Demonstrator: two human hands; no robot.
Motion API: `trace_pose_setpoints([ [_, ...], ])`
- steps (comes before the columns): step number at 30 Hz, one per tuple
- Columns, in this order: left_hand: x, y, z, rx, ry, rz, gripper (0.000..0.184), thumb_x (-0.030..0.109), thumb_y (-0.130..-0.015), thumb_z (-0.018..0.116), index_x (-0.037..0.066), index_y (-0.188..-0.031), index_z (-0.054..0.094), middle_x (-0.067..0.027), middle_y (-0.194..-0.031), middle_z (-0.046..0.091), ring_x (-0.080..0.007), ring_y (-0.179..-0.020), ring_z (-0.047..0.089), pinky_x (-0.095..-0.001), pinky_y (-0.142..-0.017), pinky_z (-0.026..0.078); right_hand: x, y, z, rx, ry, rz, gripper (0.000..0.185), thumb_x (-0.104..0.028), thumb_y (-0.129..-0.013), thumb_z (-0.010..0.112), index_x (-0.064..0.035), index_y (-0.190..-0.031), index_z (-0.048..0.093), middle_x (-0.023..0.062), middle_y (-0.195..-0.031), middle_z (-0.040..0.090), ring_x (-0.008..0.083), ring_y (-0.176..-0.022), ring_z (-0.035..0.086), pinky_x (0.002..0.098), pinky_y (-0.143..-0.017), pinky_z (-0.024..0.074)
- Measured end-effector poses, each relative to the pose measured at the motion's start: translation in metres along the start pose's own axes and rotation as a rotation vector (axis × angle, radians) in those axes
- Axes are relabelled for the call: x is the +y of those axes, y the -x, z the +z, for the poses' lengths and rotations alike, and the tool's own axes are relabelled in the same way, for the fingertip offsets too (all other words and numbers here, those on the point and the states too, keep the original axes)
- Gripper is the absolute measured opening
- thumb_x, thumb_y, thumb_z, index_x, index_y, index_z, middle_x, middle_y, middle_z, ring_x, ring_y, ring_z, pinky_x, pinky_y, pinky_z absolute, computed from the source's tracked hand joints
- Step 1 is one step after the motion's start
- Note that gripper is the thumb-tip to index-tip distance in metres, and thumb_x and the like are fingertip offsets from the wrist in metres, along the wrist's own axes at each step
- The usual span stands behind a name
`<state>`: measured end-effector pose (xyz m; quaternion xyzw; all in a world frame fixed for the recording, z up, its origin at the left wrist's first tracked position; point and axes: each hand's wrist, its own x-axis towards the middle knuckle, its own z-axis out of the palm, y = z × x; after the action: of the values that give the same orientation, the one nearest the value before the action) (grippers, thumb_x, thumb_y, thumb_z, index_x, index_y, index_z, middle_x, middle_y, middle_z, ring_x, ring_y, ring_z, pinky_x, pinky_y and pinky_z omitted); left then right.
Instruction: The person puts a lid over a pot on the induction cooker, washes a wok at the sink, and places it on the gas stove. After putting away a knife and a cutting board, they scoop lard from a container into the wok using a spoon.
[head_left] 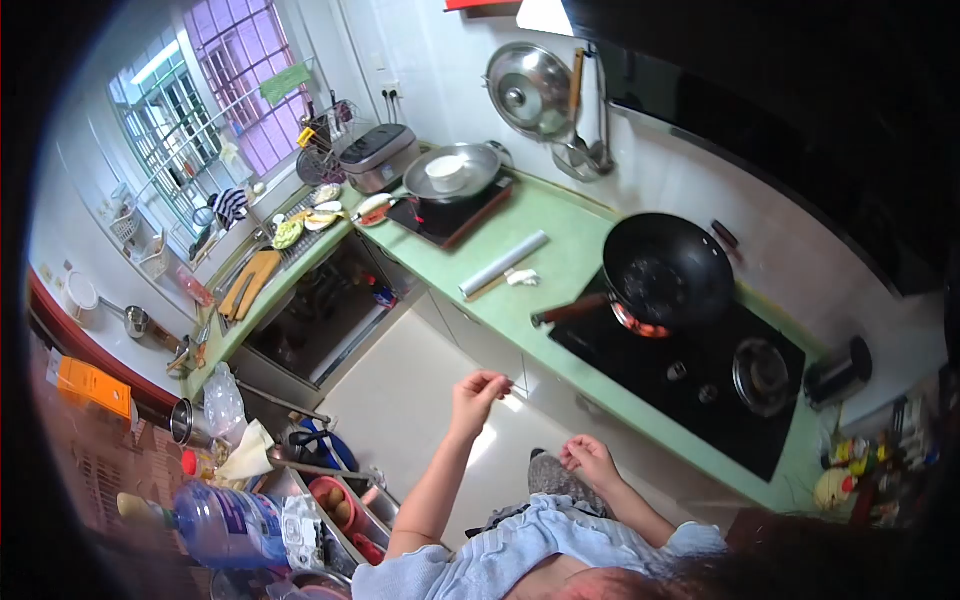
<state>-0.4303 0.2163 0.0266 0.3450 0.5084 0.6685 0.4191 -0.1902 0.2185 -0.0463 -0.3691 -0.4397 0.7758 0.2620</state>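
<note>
My left hand [477, 402] is raised over the tiled floor, in front of the counter edge, with its fingers pinched together; anything between them is too small to make out. Lower and to the right, my right hand [588, 459] hovers near my body, its fingers curled loosely, and whether they hold something is unclear. Neither hand touches the counter. Beyond them a black wok [668, 270] sits on the black gas stove [640, 375], its handle pointing left. A long roll [505, 264] and a crumpled white item [522, 277] lie on the green counter [575, 215].
A steel pan [478, 172] with a white bowl rests on an induction cooker, beside a rice cooker [378, 157]. Cutting boards [250, 284] lie near the sink at left. A large water bottle [228, 525] and rack stand lower left. A glass lid [760, 375] is on the stove.
</note>
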Motion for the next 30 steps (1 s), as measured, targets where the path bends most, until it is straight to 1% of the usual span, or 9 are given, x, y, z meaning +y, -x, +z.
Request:
trace_pose_setpoints([
  [7,0.045,-0.174,-0.089,0.198,-0.133,0.177,0.012,0.01,-0.083,0.055,-0.001,-0.081,0.059,-0.0076,-0.075,0.062,-0.0104,-0.064,0.056,-0.0215,-0.057,0.043,0.002,-0.112,0.005,-0.002,0.146,0.216,0.013,-0.016,-0.086,0.05,-0.0042,-0.088,0.054,0.0041,-0.081,0.058,0.0092,-0.071,0.053,0.0209,-0.061,0.0427],
  [10,0.051,-0.237,-0.127,0.221,-0.18,0.221,0.014,0.012,-0.084,0.056,-0.001,-0.082,0.058,-0.0065,-0.075,0.062,-0.0096,-0.065,0.055,-0.0209,-0.058,0.043,0.018,-0.159,0.005,-0.034,0.392,0.265,0.012,-0.015,-0.085,0.051,-0.004,-0.09,0.052,0.0028,-0.08,0.057,0.0076,-0.068,0.05,0.0197,-0.061,0.0415],
  [16,0.073,-0.388,-0.197,0.163,-0.333,0.288,0.015,0.014,-0.083,0.056,-0.001,-0.084,0.059,-0.0051,-0.075,0.061,-0.008,-0.067,0.055,-0.0199,-0.058,0.043,0.019,-0.255,0.046,0.041,0.306,0.315,0.011,-0.014,-0.082,0.052,-0.0044,-0.086,0.053,0.0024,-0.077,0.055,0.0087,-0.068,0.05,0.0213,-0.06,0.0414],
  [20,0.071,-0.507,-0.238,0.056,-0.314,0.308,0.011,0.01,-0.083,0.056,-0.001,-0.083,0.058,-0.0013,-0.07,0.058,-0.006,-0.064,0.053,-0.0186,-0.057,0.044,0.016,-0.314,0.097,0.279,0.17,0.251,0.012,-0.016,-0.082,0.052,-0.0042,-0.084,0.053,0.0022,-0.073,0.054,0.0098,-0.063,0.049,0.0222,-0.058,0.0413],
  [24,0.061,-0.61,-0.264,0.071,-0.704,0.42,0.012,0.012,-0.08,0.059,0.0,-0.08,0.06,-0.0094,-0.073,0.064,-0.0107,-0.064,0.061,-0.0235,-0.058,0.046,0.018,-0.365,0.147,0.351,0.034,0.271,0.014,-0.016,-0.083,0.052,-0.0029,-0.087,0.054,0.0037,-0.076,0.056,0.0103,-0.065,0.051,0.0228,-0.058,0.0432],
  [25,0.057,-0.631,-0.268,0.043,-0.793,0.425,0.013,0.015,-0.078,0.059,0.002,-0.079,0.061,-0.0104,-0.072,0.063,-0.0161,-0.062,0.061,-0.0264,-0.058,0.046,0.018,-0.377,0.158,0.373,0.019,0.289,0.015,-0.016,-0.083,0.052,-0.0022,-0.088,0.054,0.0043,-0.078,0.057,0.0105,-0.066,0.052,0.0233,-0.058,0.0441],
  [27,0.044,-0.666,-0.27,-0.004,-0.916,0.571,0.013,0.016,-0.076,0.06,0.004,-0.077,0.062,-0.0101,-0.071,0.061,-0.0232,-0.061,0.059,-0.0306,-0.058,0.046,0.013,-0.394,0.177,0.406,0.058,0.251,0.015,-0.015,-0.082,0.052,-0.0017,-0.088,0.054,0.0041,-0.077,0.057,0.0106,-0.067,0.052,0.0231,-0.059,0.0436],
  [28,0.038,-0.681,-0.27,-0.017,-0.971,0.582,0.012,0.017,-0.074,0.061,0.006,-0.075,0.063,-0.0082,-0.071,0.06,-0.0261,-0.066,0.057,-0.0333,-0.061,0.045,0.009,-0.401,0.186,0.42,0.109,0.217,0.016,-0.015,-0.081,0.052,-0.0011,-0.088,0.053,0.0039,-0.077,0.057,0.0107,-0.068,0.053,0.0229,-0.06,0.0432],
  [30,0.032,-0.704,-0.269,-0.022,-1.038,0.66,0.011,0.018,-0.074,0.062,0.007,-0.074,0.063,-0.0076,-0.072,0.059,-0.0249,-0.068,0.056,-0.0331,-0.062,0.045,0.004,-0.414,0.198,0.472,0.093,0.203,0.016,-0.015,-0.081,0.053,-0.001,-0.088,0.053,0.004,-0.076,0.057,0.0107,-0.068,0.053,0.0232,-0.06,0.0434],
])
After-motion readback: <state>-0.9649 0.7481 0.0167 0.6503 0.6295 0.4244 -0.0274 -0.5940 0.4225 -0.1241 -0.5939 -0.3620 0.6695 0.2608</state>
